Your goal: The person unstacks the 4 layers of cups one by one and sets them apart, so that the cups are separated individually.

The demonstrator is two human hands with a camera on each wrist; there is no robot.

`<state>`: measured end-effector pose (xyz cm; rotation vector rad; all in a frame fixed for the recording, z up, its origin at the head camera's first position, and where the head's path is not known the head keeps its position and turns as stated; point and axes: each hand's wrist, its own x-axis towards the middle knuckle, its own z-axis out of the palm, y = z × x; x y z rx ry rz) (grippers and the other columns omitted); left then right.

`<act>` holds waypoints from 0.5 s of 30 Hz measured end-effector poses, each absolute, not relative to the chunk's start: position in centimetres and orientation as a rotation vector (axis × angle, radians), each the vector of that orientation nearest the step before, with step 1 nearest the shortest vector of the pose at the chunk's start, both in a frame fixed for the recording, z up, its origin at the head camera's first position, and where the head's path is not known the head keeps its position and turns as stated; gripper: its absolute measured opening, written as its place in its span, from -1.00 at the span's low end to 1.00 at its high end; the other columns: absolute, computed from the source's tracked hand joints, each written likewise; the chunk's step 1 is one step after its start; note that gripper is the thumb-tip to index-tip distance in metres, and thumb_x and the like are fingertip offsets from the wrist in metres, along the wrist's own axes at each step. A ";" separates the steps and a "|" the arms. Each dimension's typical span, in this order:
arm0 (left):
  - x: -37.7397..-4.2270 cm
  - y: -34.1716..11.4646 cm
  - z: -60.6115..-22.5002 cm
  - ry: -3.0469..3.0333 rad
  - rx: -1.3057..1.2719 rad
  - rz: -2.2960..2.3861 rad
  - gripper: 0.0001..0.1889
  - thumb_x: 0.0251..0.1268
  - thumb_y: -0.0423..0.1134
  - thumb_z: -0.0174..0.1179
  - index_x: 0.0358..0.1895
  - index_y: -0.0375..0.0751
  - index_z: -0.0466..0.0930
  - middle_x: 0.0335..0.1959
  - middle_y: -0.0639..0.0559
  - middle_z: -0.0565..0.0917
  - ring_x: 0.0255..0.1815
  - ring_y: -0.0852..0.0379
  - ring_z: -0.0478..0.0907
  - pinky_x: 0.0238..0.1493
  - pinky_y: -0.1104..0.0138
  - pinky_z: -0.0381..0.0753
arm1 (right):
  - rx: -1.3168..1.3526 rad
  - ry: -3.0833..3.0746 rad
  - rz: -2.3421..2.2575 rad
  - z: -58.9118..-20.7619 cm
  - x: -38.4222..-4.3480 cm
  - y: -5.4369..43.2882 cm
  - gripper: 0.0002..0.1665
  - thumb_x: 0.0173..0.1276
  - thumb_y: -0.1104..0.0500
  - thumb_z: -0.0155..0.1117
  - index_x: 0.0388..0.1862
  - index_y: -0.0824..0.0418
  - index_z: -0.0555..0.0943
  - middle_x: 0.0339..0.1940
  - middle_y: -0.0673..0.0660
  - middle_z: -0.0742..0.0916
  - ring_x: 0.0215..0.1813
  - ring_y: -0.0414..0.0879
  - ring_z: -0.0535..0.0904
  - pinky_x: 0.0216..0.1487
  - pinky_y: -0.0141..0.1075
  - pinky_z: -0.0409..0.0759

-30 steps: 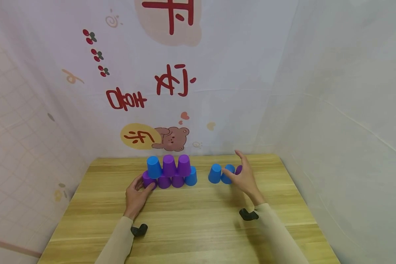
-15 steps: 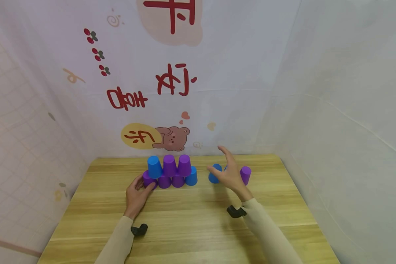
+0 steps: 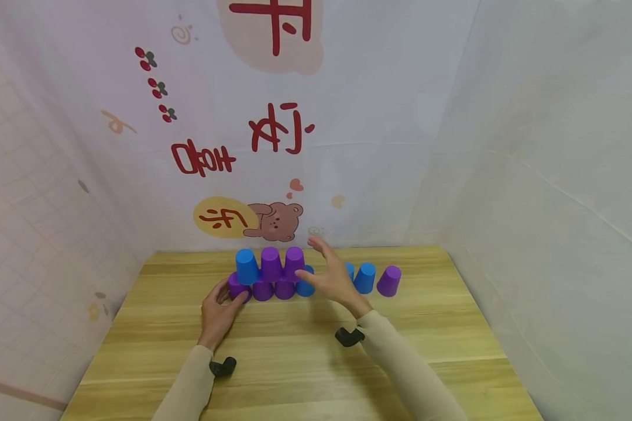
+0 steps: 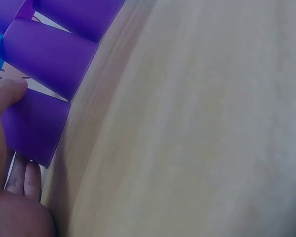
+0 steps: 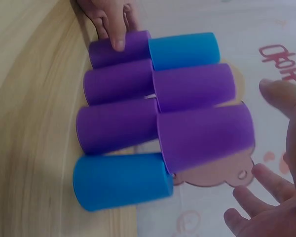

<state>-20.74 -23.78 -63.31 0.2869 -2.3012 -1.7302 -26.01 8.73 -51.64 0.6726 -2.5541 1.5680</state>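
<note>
Upside-down plastic cups stand in two tiers at the back of the table. Along the bottom row are several purple cups, with a blue cup (image 5: 121,182) at the right end. One blue cup (image 3: 247,267) and two purple cups, the rightmost purple cup (image 5: 207,133) among them, form the upper tier. My left hand (image 3: 217,316) holds the leftmost bottom purple cup (image 4: 37,123) between thumb and fingers. In front of the stack's right end my right hand (image 3: 337,280) is spread, thumb and fingers apart, with nothing in it.
To the right stand a blue cup (image 3: 365,278), a purple cup (image 3: 389,281) and another blue cup (image 3: 350,270), partly hidden behind my right hand. A printed cloth (image 3: 379,175) hangs behind the wooden table (image 3: 274,362).
My right hand has moved left, from over the loose cups on the right to the stack's right end, uncovering the right-hand purple cup. The left hand and stack stay put.
</note>
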 end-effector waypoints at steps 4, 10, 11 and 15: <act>-20.7 -23.7 -63.3 -2.309 0.296 -1.732 -0.26 0.47 -0.12 0.59 0.64 -0.10 0.53 0.59 -0.19 0.66 0.60 -0.13 0.61 0.49 0.57 0.61 | 0.705 -2.569 1.553 -51.8 -26.2 7.6 0.01 0.52 -0.04 0.63 0.80 -0.01 0.33 0.74 0.08 0.58 0.77 0.13 0.46 0.83 0.19 0.44; -20.8 -23.8 -63.4 -2.297 0.303 -1.756 -0.26 0.43 -0.15 0.62 0.62 -0.08 0.56 0.58 -0.14 0.67 0.58 -0.04 0.61 0.43 0.67 0.58 | 0.720 -2.578 1.550 -52.3 -26.6 6.8 -0.11 0.57 0.02 0.59 0.75 0.11 0.40 0.66 0.20 0.65 0.69 0.15 0.55 0.76 0.12 0.55; -20.8 -23.8 -63.5 -2.298 0.306 -1.751 -0.25 0.43 -0.15 0.63 0.63 -0.08 0.55 0.58 -0.14 0.68 0.58 -0.04 0.62 0.37 0.75 0.54 | 0.721 -2.577 1.545 -52.4 -26.6 6.7 -0.13 0.58 0.03 0.58 0.73 0.13 0.42 0.64 0.21 0.66 0.67 0.16 0.57 0.74 0.12 0.58; -20.9 -23.8 -63.5 -2.300 0.305 -1.742 -0.24 0.43 -0.14 0.63 0.63 -0.09 0.55 0.58 -0.15 0.68 0.59 -0.08 0.62 0.36 0.76 0.54 | 0.721 -2.570 1.549 -52.4 -26.7 6.5 -0.19 0.60 0.07 0.55 0.70 0.21 0.46 0.59 0.22 0.70 0.61 0.19 0.63 0.68 0.11 0.65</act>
